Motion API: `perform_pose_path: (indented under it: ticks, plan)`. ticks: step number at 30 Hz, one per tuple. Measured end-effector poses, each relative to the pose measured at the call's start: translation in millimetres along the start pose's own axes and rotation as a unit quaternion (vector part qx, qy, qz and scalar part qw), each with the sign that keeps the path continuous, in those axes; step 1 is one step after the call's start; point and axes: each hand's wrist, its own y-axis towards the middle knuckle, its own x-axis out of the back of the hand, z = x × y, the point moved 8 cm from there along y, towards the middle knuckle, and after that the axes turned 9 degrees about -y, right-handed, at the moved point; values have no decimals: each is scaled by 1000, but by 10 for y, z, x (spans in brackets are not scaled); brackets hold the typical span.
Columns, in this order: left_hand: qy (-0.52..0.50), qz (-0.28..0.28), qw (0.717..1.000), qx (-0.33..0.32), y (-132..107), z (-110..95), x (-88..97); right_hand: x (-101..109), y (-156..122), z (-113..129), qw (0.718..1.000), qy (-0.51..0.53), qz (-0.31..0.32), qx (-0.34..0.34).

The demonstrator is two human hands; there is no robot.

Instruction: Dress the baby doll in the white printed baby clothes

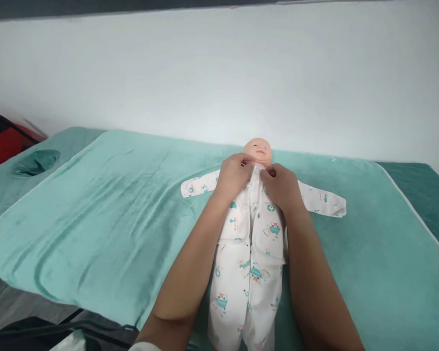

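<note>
The fingers of the right hand (281, 184) were curled nearly closed, thumb and fingertips pinching the neckline of a white printed top (237, 222); those of the left hand (234, 174) were bent close together on the other side of the neck, though I could not tell whether cloth was caught between them. The top was on a doll (260, 149) lying face up between the forearms, right of the picture's middle, its head away from the person, near the wall. Its long axis ran almost straight from the wall towards the person, matching trousers (258, 278) reaching the lower edge; the sleeves spread sideways. Beneath lay a smooth green sheet (95, 214) with pale edging, wrinkled on the left, over a green cover (78, 138) that showed a round hollow at far left. Beyond rose a plain white wall (205, 73). A red-and-black object (3, 146) stood at the left edge, above grey flooring (3, 295). Any lettering among the teal and red prints was too small to read.
</note>
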Motion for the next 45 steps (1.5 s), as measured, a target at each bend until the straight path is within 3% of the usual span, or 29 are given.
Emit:
perform_pose_path:
  ticks: [3, 7, 11, 18, 25, 30, 45]
  plan:
    - [39, 5, 999, -19, 8, 26, -54, -30, 30, -57, 995, 94, 14, -23]
    - [-3, -1, 1000, 7, -27, 157, -48, -80, 19, -53, 974, 224, 14, -43]
    - [-36, -6, 999, 17, -37, 202, -8, -112, 12, 16, 970, 244, -7, -22]
    - [-59, -30, 997, -26, -64, 94, -32, -144, 32, -16, 958, 286, 19, -3]
    - [-72, -24, 997, -5, -52, 150, -45, -94, 32, 18, 969, 248, -2, 11]
    - [-63, -3, 998, 13, -37, 168, -39, -118, 13, 6, 974, 227, 22, -6]
    - [-173, 33, 981, 79, -32, 352, -123, -128, 9, 127, 987, 141, 63, 44]
